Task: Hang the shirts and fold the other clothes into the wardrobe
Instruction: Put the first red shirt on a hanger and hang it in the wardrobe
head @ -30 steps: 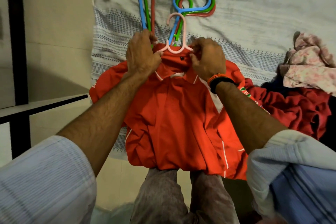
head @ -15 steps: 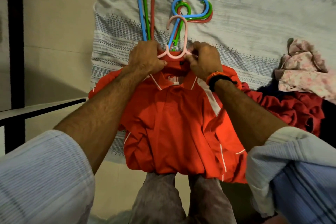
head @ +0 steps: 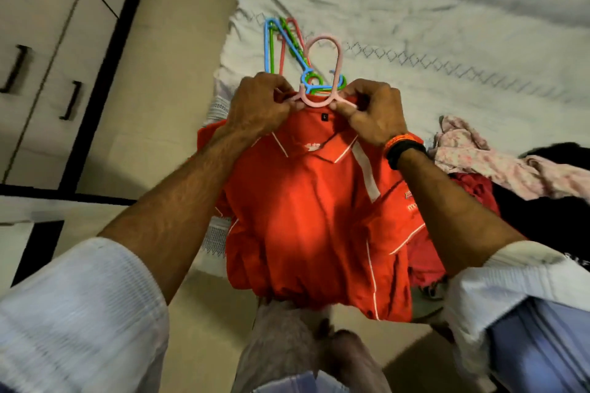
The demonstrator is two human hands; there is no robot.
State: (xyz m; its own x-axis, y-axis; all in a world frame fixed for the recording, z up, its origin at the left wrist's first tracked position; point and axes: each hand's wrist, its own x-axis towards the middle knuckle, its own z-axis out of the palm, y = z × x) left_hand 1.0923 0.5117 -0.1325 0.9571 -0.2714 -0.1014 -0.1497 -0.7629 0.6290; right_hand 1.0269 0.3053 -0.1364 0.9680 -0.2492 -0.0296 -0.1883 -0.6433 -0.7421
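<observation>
An orange polo shirt (head: pixel 313 210) with white piping hangs from a pink hanger (head: pixel 322 73), lifted off the bed's edge. My left hand (head: pixel 258 108) pinches the left side of the collar and hanger arm. My right hand (head: pixel 373 115) grips the right side of the collar and hanger arm. The pink hook stands up between my hands. The shirt's hem drapes down to my legs.
Blue, green and red hangers (head: pixel 281 45) lie on the white patterned bedsheet (head: pixel 447 25) behind the shirt. A pile of pink floral (head: pixel 479 156), red and dark clothes sits at the right. Wardrobe doors with black handles (head: pixel 70 99) stand at the left across a strip of floor.
Both hands have raised the shirt on the pink hanger off the bed. My view has tilted up and left, and the wardrobe doors now show.
</observation>
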